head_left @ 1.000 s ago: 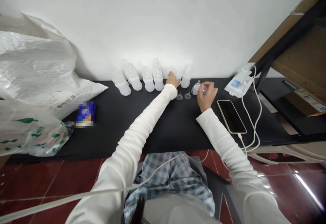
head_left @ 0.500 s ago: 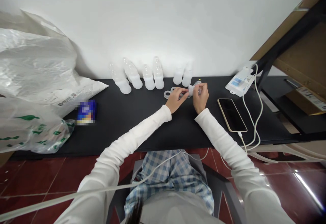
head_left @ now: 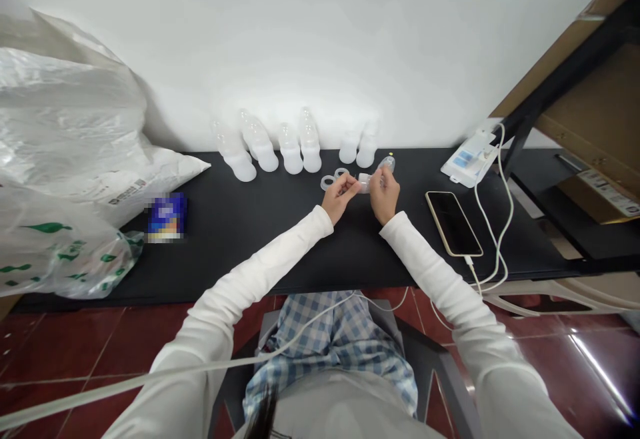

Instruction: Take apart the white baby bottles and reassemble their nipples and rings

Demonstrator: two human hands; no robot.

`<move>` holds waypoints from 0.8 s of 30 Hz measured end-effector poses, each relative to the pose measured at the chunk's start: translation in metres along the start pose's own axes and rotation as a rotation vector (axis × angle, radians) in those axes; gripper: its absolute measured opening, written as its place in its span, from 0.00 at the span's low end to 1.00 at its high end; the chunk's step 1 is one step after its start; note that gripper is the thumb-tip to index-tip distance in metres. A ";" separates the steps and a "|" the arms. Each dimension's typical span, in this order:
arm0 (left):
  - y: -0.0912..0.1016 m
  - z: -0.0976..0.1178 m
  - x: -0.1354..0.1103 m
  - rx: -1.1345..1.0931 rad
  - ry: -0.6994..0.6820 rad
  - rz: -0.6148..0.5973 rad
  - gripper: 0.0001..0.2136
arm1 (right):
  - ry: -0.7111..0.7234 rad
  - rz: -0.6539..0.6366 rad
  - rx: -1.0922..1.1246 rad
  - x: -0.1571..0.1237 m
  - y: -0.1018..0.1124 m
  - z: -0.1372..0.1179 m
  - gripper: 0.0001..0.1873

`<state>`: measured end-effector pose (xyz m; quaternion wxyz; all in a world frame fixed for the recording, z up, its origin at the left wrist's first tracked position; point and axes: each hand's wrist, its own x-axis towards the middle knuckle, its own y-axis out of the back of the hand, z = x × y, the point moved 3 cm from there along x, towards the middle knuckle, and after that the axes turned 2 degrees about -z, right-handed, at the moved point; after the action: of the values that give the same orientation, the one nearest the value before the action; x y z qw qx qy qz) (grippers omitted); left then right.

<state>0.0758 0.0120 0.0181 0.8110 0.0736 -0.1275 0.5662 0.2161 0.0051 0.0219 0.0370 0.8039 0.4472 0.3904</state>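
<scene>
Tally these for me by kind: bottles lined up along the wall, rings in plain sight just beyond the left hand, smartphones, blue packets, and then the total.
Bottles: 6
Rings: 2
Smartphone: 1
Blue packet: 1
Total: 10

One head-worn view, forward and down over the black table [head_left: 350,252]

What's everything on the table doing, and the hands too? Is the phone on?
Phone: screen dark, plugged in.
Cable: attached to the phone.
Bottles: upright, near the wall.
Rings: lying on the table.
Clear piece: held.
Right hand: closed on the clear piece.
Left hand: fingers bent; grip unclear.
Blue packet: blurred; can't tell if opened.
</scene>
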 end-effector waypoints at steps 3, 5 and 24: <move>0.003 -0.005 0.002 -0.046 0.033 0.014 0.18 | 0.016 -0.019 -0.013 -0.003 0.001 -0.006 0.22; 0.004 -0.008 0.004 -0.066 0.051 0.023 0.16 | 0.028 -0.026 -0.028 -0.004 0.002 -0.009 0.22; 0.020 0.002 -0.002 0.385 -0.209 -0.047 0.10 | -0.089 -0.062 0.223 0.000 -0.009 0.008 0.23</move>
<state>0.0564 0.0169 0.0193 0.7774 0.2885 -0.0987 0.5502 0.2147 0.0126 0.0124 -0.0209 0.8054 0.5103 0.3010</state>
